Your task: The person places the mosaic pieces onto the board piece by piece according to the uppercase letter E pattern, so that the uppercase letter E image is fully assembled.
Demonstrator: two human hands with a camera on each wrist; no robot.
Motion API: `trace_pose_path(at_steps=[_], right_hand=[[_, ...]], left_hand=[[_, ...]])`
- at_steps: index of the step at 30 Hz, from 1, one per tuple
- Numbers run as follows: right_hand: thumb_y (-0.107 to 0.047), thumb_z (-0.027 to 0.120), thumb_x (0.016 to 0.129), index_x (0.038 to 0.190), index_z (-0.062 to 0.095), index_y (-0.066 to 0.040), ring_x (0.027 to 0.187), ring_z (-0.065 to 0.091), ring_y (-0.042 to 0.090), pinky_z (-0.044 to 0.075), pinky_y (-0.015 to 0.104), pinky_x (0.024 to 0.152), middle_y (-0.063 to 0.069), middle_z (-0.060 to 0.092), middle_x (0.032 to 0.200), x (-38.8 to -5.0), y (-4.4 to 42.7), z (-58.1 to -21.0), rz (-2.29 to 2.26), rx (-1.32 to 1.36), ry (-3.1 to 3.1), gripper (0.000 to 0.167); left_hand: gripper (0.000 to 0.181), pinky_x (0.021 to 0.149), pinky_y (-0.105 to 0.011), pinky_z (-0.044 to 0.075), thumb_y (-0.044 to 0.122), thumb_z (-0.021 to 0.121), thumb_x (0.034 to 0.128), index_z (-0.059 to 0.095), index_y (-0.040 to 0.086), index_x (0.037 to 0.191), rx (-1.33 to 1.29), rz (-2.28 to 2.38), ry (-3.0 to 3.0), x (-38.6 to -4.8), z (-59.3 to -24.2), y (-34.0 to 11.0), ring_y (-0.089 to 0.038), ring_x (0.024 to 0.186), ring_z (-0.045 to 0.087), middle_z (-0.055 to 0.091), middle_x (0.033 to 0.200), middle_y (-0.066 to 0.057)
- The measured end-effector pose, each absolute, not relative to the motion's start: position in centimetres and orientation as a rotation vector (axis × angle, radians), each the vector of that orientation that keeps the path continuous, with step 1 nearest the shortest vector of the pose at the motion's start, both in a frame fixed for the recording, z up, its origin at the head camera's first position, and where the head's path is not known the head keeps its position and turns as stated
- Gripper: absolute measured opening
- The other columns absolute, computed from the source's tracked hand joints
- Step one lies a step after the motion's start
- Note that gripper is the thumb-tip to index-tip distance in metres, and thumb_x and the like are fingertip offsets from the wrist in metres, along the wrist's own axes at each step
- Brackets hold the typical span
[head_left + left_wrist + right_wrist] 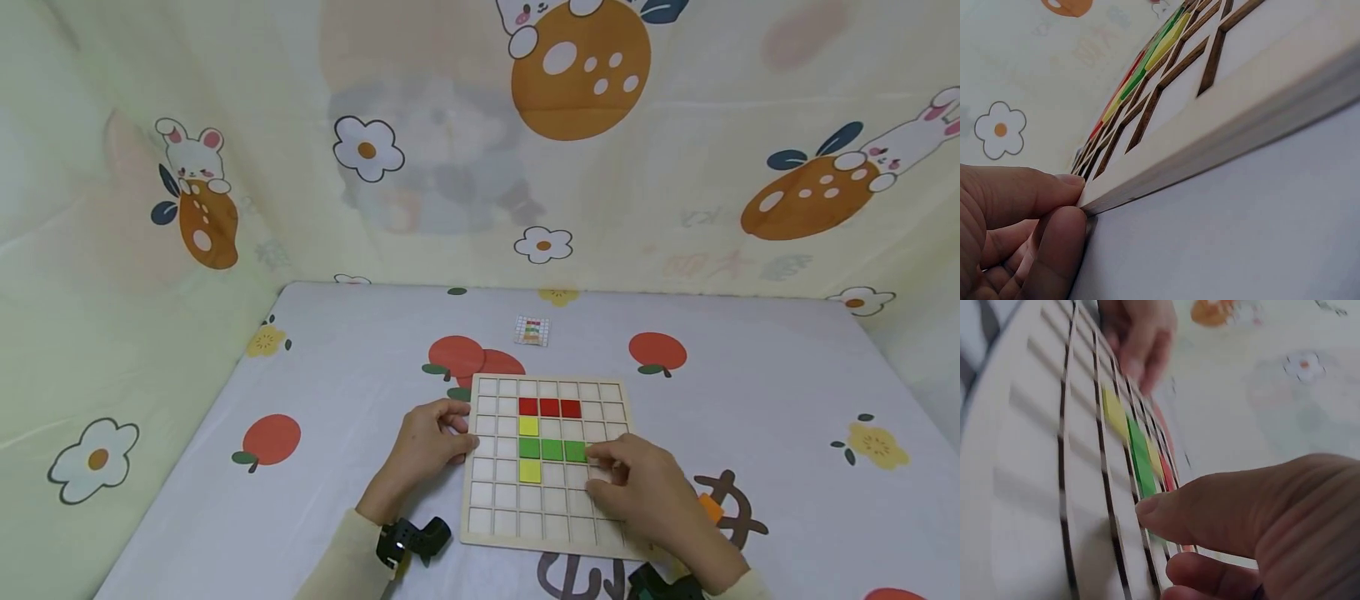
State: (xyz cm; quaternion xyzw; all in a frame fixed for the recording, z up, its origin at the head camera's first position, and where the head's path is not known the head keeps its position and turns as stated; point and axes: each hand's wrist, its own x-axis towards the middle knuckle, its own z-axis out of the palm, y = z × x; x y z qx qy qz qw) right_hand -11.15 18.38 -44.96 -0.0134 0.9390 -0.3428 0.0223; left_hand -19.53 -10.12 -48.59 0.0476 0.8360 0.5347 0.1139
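A square wooden grid board (504, 545) lies on the table, its cells white except for several coloured tiles. Three red tiles (550, 407) form a row, with a yellow tile (528, 426) under the leftmost. Below that come three green tiles (552, 450) in a row, then another yellow tile (529, 471). My left hand (427, 437) pinches the board's left edge between thumb and finger, as the left wrist view also shows. Over the board's right side, my right hand (645, 487) has its fingertips at the rightmost green tile, thumb and forefinger apart. No held piece shows in it.
A small card (532, 331) with a coloured grid pattern lies behind the board. An orange piece (711, 507) shows beside the right hand, partly hidden. The tablecloth (360, 350) is printed with fruit, and patterned curtains (450, 200) hang at the back and sides.
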Motion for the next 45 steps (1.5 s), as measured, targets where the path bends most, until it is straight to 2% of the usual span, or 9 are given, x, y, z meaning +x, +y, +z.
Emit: trace_pose_path(at_steps=[6,8,13,20,26,31,38,41,45], right_hand=[[-0.014,0.085,0.081,0.113,0.078,-0.003,0.074,0.053,0.015,0.043,0.025,0.057,0.000,0.063,0.089,-10.2,23.1,-45.2,-0.904,0.012,2.999,0.034],[-0.016,0.084,0.082,0.112,0.078,-0.002,0.077,0.055,0.015,0.046,0.028,0.062,0.001,0.064,0.092,-10.2,24.3,-45.3,-0.850,0.033,2.990,0.033],[-0.018,0.082,0.082,0.109,0.078,-0.003,0.079,0.053,0.017,0.045,0.031,0.067,0.002,0.059,0.089,-10.4,25.8,-45.5,-0.775,0.102,2.906,0.031],[-0.018,0.083,0.081,0.101,0.078,-0.008,0.080,0.051,0.018,0.043,0.032,0.067,0.002,0.057,0.087,-10.5,25.6,-45.7,-0.776,0.166,2.865,0.023],[-0.013,0.080,0.082,0.096,0.074,-0.012,0.077,0.055,0.017,0.045,0.028,0.062,-0.003,0.063,0.081,-10.2,25.5,-45.6,-0.864,0.230,2.858,0.015],[-0.013,0.080,0.085,0.096,0.074,-0.012,0.074,0.056,0.016,0.047,0.024,0.057,-0.003,0.065,0.078,-9.9,25.4,-45.5,-0.953,0.200,2.882,0.012],[-0.011,0.075,0.090,0.107,0.075,-0.007,0.069,0.065,0.015,0.050,0.027,0.052,0.002,0.073,0.090,-10.0,24.5,-45.4,-1.172,0.250,2.792,0.018],[-0.006,0.074,0.087,0.110,0.075,-0.005,0.069,0.063,0.014,0.050,0.026,0.053,0.003,0.073,0.092,-10.0,24.1,-45.4,-1.221,0.224,2.765,0.023],[-0.002,0.079,0.082,0.108,0.076,-0.005,0.071,0.059,0.012,0.051,0.023,0.057,0.002,0.069,0.088,-10.1,23.6,-45.6,-1.195,0.121,2.823,0.026]], left_hand=[[0.042,0.057,-0.022,0.055,0.002,0.083,0.0845,0.069,0.001,0.125,0.149,1.561,2.459,-19.5,-48.6,-10.1,-0.014,0.065,0.059,0.065,0.090,-0.005],[0.043,0.057,-0.022,0.055,0.002,0.083,0.0845,0.069,0.000,0.125,0.150,1.559,2.460,-19.5,-48.6,-10.1,-0.014,0.065,0.059,0.065,0.089,-0.005],[0.043,0.057,-0.023,0.055,0.002,0.082,0.0846,0.069,0.000,0.125,0.145,1.557,2.459,-19.5,-48.7,-10.2,-0.014,0.064,0.059,0.065,0.090,-0.005],[0.044,0.057,-0.023,0.055,0.001,0.083,0.0845,0.069,0.001,0.126,0.136,1.556,2.463,-19.4,-48.6,-10.2,-0.014,0.064,0.059,0.064,0.089,-0.005],[0.043,0.056,-0.022,0.054,0.002,0.083,0.0844,0.069,0.001,0.125,0.140,1.552,2.473,-19.3,-48.6,-10.1,-0.014,0.064,0.059,0.064,0.089,-0.005],[0.043,0.057,-0.022,0.055,0.001,0.083,0.0844,0.069,0.000,0.125,0.142,1.560,2.467,-19.4,-48.6,-10.1,-0.014,0.064,0.059,0.064,0.090,-0.005],[0.042,0.057,-0.023,0.056,0.001,0.083,0.0846,0.069,0.000,0.125,0.143,1.562,2.458,-19.5,-48.6,-10.1,-0.014,0.065,0.059,0.064,0.090,-0.005],[0.042,0.057,-0.023,0.055,0.001,0.083,0.0845,0.069,0.000,0.125,0.150,1.563,2.458,-19.5,-48.6,-10.1,-0.014,0.064,0.059,0.064,0.090,-0.005],[0.043,0.057,-0.023,0.055,0.001,0.082,0.0844,0.069,0.000,0.125,0.152,1.562,2.458,-19.5,-48.6,-10.1,-0.014,0.064,0.059,0.065,0.090,-0.005]])
